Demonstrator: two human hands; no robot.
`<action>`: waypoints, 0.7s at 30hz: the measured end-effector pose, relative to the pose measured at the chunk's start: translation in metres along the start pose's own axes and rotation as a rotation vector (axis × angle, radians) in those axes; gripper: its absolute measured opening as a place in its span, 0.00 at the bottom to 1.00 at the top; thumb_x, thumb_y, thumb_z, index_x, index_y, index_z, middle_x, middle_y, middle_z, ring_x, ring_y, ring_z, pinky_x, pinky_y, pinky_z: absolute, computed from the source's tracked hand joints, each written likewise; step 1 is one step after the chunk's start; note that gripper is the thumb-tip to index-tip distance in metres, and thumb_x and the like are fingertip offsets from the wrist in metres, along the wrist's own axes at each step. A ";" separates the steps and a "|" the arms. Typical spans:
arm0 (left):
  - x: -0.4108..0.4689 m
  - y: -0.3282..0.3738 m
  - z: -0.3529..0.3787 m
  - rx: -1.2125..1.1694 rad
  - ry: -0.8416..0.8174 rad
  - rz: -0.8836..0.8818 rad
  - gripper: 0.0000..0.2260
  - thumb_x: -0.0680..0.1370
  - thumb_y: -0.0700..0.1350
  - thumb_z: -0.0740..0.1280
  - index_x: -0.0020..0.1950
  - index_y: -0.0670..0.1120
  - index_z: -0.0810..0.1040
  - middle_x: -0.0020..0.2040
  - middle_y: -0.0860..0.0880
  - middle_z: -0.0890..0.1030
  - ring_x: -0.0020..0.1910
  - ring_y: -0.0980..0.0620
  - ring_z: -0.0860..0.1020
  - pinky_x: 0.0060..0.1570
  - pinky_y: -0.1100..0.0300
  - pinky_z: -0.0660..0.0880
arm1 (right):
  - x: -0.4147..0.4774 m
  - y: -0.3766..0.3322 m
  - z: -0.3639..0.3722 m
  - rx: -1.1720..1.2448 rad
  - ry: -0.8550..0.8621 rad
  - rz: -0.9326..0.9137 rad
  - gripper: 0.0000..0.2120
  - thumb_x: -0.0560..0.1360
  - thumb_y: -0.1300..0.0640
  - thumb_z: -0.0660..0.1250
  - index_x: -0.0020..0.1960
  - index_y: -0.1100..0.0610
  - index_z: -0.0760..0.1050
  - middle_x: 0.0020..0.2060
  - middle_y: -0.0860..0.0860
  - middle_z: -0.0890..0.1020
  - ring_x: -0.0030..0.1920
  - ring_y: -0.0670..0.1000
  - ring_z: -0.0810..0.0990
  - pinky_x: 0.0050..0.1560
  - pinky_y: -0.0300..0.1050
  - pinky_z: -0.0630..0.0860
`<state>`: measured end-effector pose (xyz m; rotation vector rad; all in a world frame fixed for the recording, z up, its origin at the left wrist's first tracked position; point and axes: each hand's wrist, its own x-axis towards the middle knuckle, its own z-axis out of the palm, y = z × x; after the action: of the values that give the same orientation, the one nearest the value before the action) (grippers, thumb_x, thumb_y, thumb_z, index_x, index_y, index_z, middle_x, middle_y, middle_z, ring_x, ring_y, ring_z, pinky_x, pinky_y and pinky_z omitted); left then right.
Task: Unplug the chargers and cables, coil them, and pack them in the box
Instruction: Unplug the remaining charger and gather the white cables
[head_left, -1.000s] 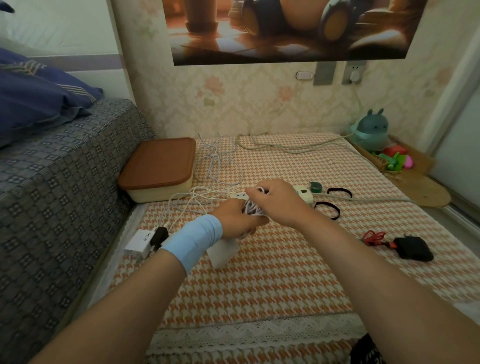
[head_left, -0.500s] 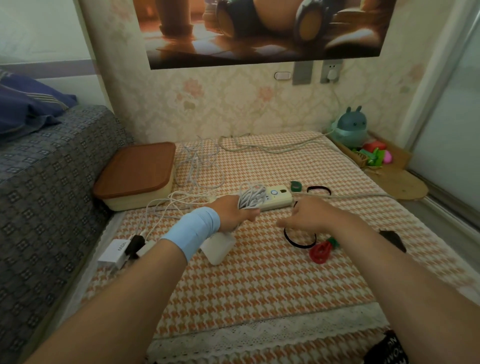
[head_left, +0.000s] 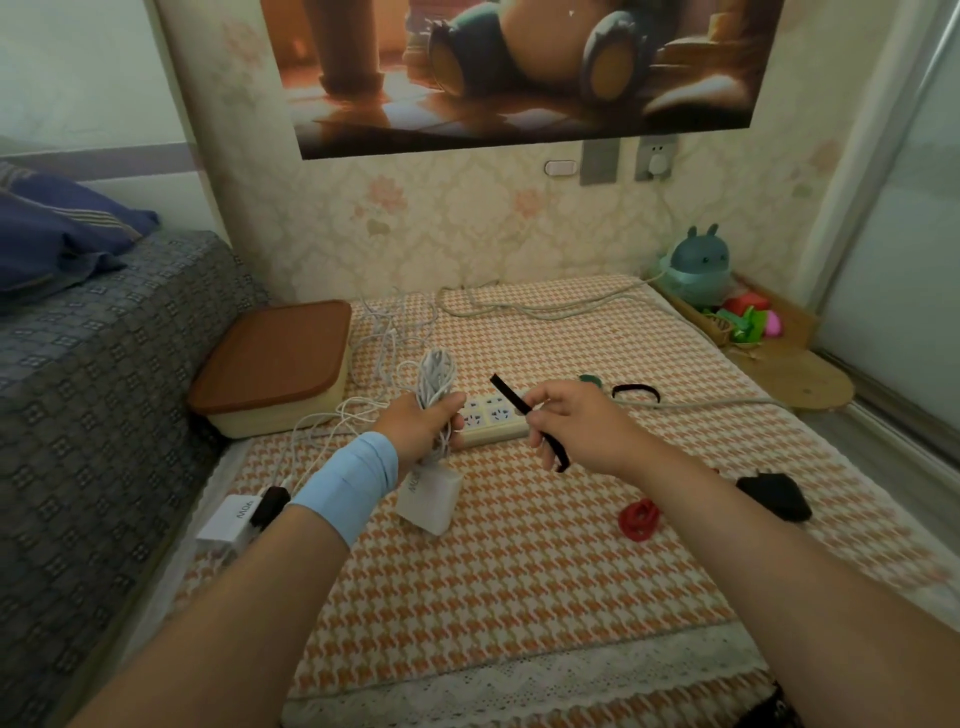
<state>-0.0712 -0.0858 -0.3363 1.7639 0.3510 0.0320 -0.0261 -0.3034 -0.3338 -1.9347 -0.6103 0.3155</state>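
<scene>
My left hand (head_left: 426, 428) grips a coiled white cable (head_left: 435, 376) that stands up out of the fist; its white charger block (head_left: 430, 499) hangs below on the patterned cloth. My right hand (head_left: 579, 431) pinches a black strap tie (head_left: 511, 397), held slanted in the air just right of the coil. Behind both hands lies a cream power strip (head_left: 493, 420). The box (head_left: 278, 364), cream with a brown lid on it, sits at the left. A second white charger (head_left: 231, 519) with a black plug lies near my left wrist.
Loose white cables (head_left: 387, 332) lie behind the box. A black tie loop (head_left: 636, 391), a red tie (head_left: 640, 518) and a black charger (head_left: 774, 496) lie on the right. A grey sofa (head_left: 93, 415) borders the left; toys (head_left: 698, 270) stand far right.
My right hand left the coil, reached right to the black tie on the cloth, and now holds it lifted and straightened beside the coil. My left hand raised the coil slightly.
</scene>
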 end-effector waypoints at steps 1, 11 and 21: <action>0.000 0.000 -0.001 0.016 0.026 0.003 0.15 0.79 0.52 0.68 0.54 0.40 0.76 0.32 0.50 0.80 0.32 0.48 0.78 0.43 0.50 0.76 | -0.001 -0.007 0.004 0.049 0.018 -0.025 0.07 0.83 0.63 0.62 0.57 0.58 0.78 0.36 0.53 0.83 0.28 0.53 0.80 0.34 0.47 0.79; -0.020 0.003 0.010 0.280 0.012 0.133 0.14 0.81 0.41 0.59 0.36 0.42 0.71 0.28 0.46 0.73 0.24 0.52 0.72 0.27 0.63 0.68 | 0.006 -0.048 0.051 0.001 0.094 -0.178 0.09 0.78 0.55 0.72 0.39 0.51 0.85 0.32 0.45 0.84 0.33 0.40 0.80 0.39 0.31 0.74; -0.026 0.006 0.000 0.293 -0.202 0.158 0.05 0.81 0.39 0.61 0.47 0.41 0.74 0.34 0.45 0.74 0.29 0.51 0.73 0.30 0.61 0.72 | 0.020 -0.046 0.062 -0.071 0.259 -0.003 0.16 0.71 0.50 0.79 0.35 0.62 0.83 0.26 0.52 0.82 0.23 0.44 0.77 0.32 0.45 0.79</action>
<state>-0.0946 -0.0937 -0.3263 2.0621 0.0701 -0.0884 -0.0511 -0.2291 -0.3180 -2.0010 -0.4583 0.0392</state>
